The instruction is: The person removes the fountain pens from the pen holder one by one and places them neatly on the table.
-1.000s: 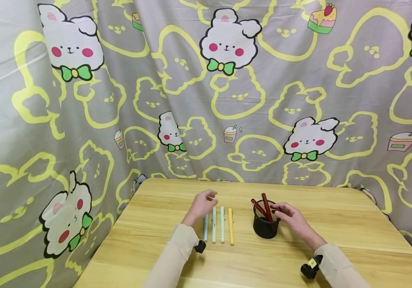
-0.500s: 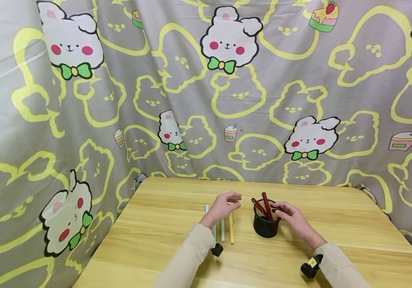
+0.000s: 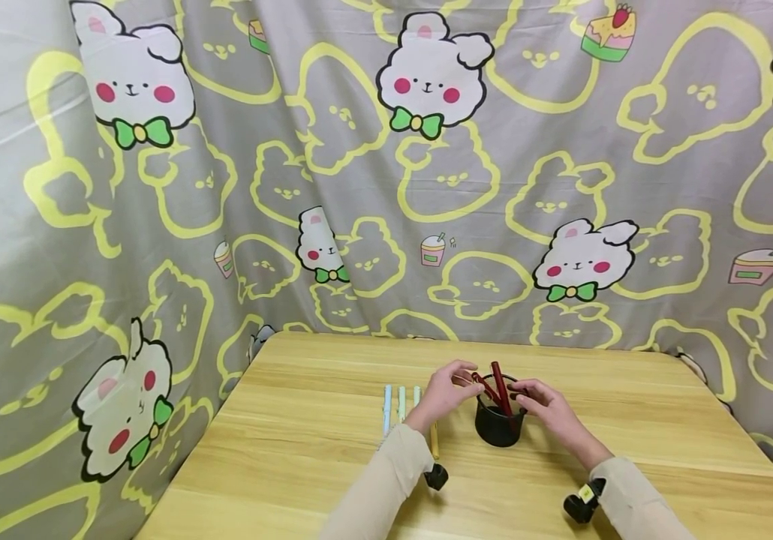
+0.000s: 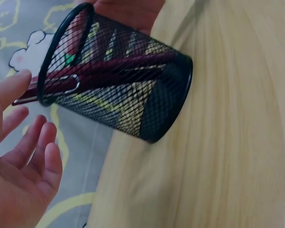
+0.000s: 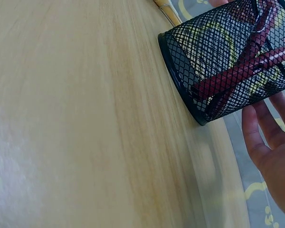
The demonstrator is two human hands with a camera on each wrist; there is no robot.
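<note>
A black mesh pen holder [image 3: 498, 427] stands upright on the table with dark red pens [image 3: 500, 386] leaning in it. My left hand [image 3: 446, 390] is at the holder's left rim. Its thumb lies close to a red pen's clip end [image 4: 33, 90], with the other fingers apart below; contact is unclear. On the opposite side, my right hand [image 3: 548, 409] has its fingers against or very near the mesh wall [image 5: 228, 52]. Left of the holder lie a blue pen [image 3: 387, 405], pale green pens [image 3: 401, 401] and a yellow pen [image 3: 435, 442], partly covered by my left arm.
The wooden table [image 3: 278, 435] reaches back to a grey patterned curtain [image 3: 359, 172] at the rear and left. A small black camera is on each wrist, the left one [image 3: 437, 477] and the right one [image 3: 582, 502].
My left hand has moved right, from over the row of pens to the red pens in the holder. My right hand and the holder have stayed in place.
</note>
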